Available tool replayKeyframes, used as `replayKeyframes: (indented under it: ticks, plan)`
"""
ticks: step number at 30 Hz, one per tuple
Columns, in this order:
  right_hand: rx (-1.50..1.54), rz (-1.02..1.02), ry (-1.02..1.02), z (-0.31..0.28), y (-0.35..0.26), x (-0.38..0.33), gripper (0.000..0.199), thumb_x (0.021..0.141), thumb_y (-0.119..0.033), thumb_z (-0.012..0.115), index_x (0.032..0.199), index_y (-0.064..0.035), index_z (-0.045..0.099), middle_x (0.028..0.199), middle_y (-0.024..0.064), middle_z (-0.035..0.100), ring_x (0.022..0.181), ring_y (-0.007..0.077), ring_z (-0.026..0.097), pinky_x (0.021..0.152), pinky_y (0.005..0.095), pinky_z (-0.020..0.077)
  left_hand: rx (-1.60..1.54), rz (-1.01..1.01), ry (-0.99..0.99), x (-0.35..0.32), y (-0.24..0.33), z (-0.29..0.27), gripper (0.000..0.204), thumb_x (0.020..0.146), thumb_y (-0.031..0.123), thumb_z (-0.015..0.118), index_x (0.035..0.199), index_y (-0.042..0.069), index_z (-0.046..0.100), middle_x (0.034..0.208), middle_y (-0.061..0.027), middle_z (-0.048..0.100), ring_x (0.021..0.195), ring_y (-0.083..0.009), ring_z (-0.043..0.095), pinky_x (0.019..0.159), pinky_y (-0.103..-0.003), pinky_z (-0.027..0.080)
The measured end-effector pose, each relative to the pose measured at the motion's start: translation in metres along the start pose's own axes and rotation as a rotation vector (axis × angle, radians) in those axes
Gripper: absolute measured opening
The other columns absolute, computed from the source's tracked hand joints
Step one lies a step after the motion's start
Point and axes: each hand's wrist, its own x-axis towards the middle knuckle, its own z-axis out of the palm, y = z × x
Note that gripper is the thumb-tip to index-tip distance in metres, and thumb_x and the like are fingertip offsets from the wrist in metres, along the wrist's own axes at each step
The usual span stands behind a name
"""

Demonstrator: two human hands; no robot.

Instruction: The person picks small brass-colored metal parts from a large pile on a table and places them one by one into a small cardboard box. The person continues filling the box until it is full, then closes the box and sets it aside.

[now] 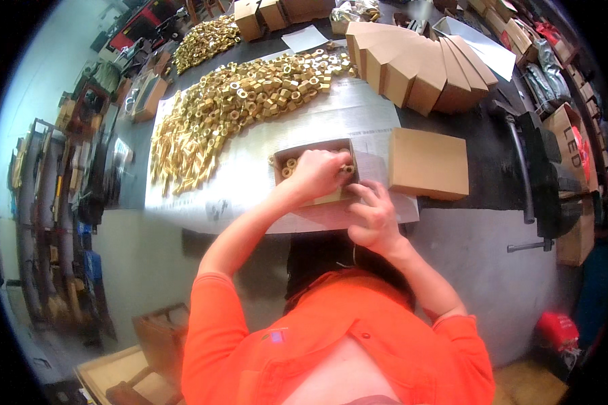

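The left hand [317, 172] is curled, knuckles up, inside a small open cardboard box [331, 197] that sits on the pale sheet [344, 115] at the near edge of the table; its fingers seem closed over brass hex nuts [287, 167], a few of which show in the box's left end; the right hand [373, 216] rests against the box's near right corner, fingers loosely bent, steadying it. To do this well, I judge, the nuts should go down in tidy rows while the right hand keeps the box from sliding. A large heap of loose brass nuts [236, 108] spreads across the sheet beyond; a closed box [429, 164] lies just right; a fan of flat box blanks [419, 64] stands farther back; nothing blocks either hand.
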Motion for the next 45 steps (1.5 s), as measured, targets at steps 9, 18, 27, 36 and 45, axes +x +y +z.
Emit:
replayKeyframes:
  ticks: [9,18,27,36,45]
  plan:
    - [-0.007,-0.007,-0.009,-0.001,-0.002,0.002,0.021,0.057,-0.012,0.060,0.076,-0.0026,0.064,0.115,0.0126,0.060,0.111,0.0387,0.049,0.095,0.0467,0.0419,-0.053,-0.410,0.365,-0.059,-0.092,-0.060,0.020,0.081,0.022,0.070,0.092,0.006,0.069,0.078,-0.0126,0.069,0.066,-0.0225,0.066,0.062,-0.034,0.051]
    - [-0.025,-0.005,-0.025,-0.003,-0.002,0.001,0.021,0.057,-0.012,0.061,0.077,-0.0035,0.064,0.115,0.0124,0.059,0.112,0.0384,0.049,0.095,0.0467,0.0421,0.053,-0.399,0.325,-0.078,-0.101,-0.021,0.015,0.080,0.016,0.066,0.093,0.008,0.066,0.083,-0.0111,0.066,0.074,-0.0310,0.063,0.065,-0.041,0.049]
    - [-0.023,-0.009,-0.018,-0.002,-0.002,0.001,0.021,0.057,-0.012,0.061,0.077,-0.0030,0.064,0.115,0.0124,0.059,0.110,0.0385,0.049,0.095,0.0465,0.0419,0.041,-0.258,0.330,-0.085,-0.098,-0.015,0.014,0.078,0.011,0.065,0.091,0.005,0.065,0.084,-0.0117,0.065,0.072,-0.0330,0.063,0.063,-0.041,0.049]
    - [-0.006,-0.003,-0.022,-0.002,0.000,0.000,0.022,0.057,-0.014,0.062,0.076,-0.0032,0.064,0.113,0.0124,0.060,0.110,0.0383,0.049,0.095,0.0467,0.0414,-0.137,-0.351,0.444,-0.085,-0.097,-0.049,0.011,0.079,0.009,0.070,0.088,0.002,0.068,0.079,-0.0114,0.067,0.064,-0.0215,0.062,0.057,-0.032,0.047]
    - [0.000,-0.006,-0.021,-0.002,0.001,0.000,0.025,0.058,-0.018,0.062,0.077,-0.0025,0.065,0.116,0.0120,0.060,0.110,0.0391,0.049,0.096,0.0477,0.0404,0.005,-0.090,0.114,-0.036,0.005,-0.001,0.015,0.078,0.019,0.066,0.086,0.007,0.068,0.081,-0.0120,0.065,0.075,-0.0329,0.063,0.065,-0.042,0.050]
